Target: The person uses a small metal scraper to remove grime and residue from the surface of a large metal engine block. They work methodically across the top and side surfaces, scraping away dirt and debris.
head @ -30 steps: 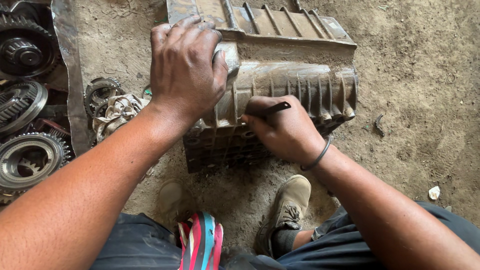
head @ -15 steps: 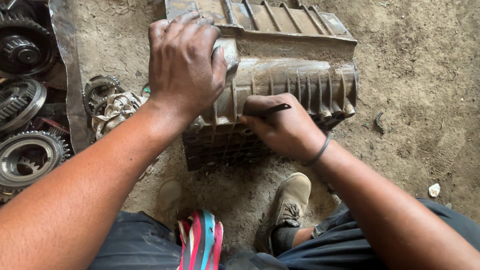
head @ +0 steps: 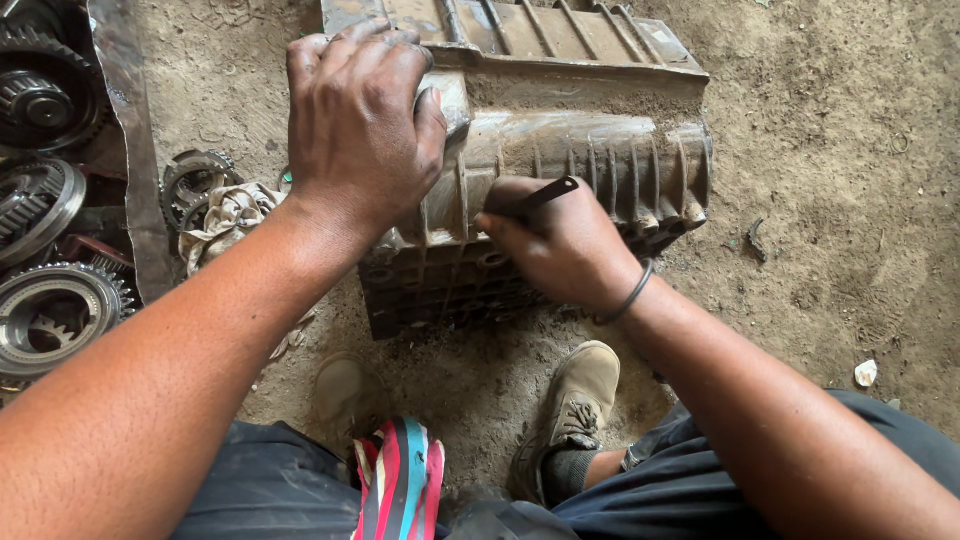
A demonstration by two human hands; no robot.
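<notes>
From the head view, looking down: the left hand (head: pixel 362 130) lies flat, fingers spread and pressing, on the upper left corner of the grimy ribbed cast-metal housing (head: pixel 590 170) that sits on the dirt floor (head: pixel 830 200). The right hand (head: pixel 560 245) is closed round a thin dark metal tool (head: pixel 540 196), its tip set against the ribbed front face of the housing, just right of the left wrist.

Against a second ago, very little has moved. The left hand keeps the same bracing spot, and the right hand has crept only slightly along the lower ribs, the tool staying at much the same slant. That reads to me as steady, small working strokes on one patch, with the housing held from shifting.

Out beyond the left forearm lie several steel gear wheels (head: pixel 50 305) on a dark sheet, with a crumpled dirty rag (head: pixel 230 215) beside them. Beneath the right hand, near the person's body, a tan worn shoe (head: pixel 575 405) rests on the floor, and a striped red and blue cloth (head: pixel 400 480) lies between the knees.
</notes>
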